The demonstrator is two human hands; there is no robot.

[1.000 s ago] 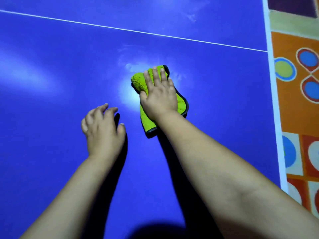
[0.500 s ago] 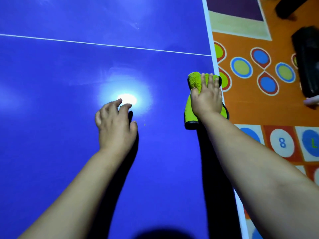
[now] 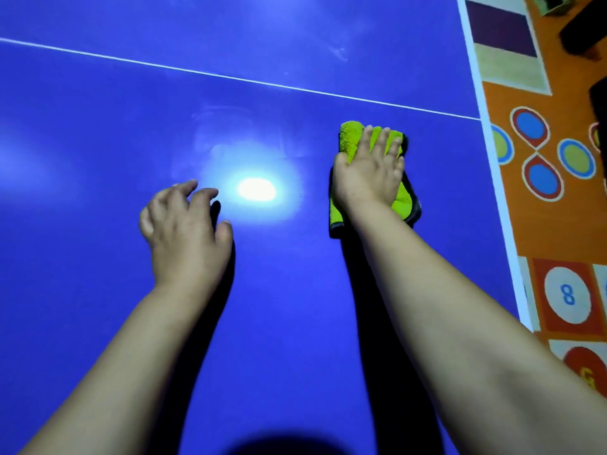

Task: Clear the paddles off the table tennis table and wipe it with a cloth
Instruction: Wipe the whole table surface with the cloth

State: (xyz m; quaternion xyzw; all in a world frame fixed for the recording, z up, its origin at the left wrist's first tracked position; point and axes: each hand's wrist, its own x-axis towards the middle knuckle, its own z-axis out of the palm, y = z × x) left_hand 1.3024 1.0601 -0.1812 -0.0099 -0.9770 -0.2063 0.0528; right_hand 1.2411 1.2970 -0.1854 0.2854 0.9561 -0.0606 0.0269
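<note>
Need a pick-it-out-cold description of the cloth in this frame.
Start at the blue table and follow its white edge stripe on the right. Just inside that edge, below the thin white line, the right hand presses flat on the cloth. It is the only lime-green thing on the table, fuzzy with dark trim.

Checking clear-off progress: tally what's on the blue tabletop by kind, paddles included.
Paddles: 0 in view
Cloths: 1, green cloth under the right hand
Hands: 2, counting the left hand, on the table
Total: 3
</note>
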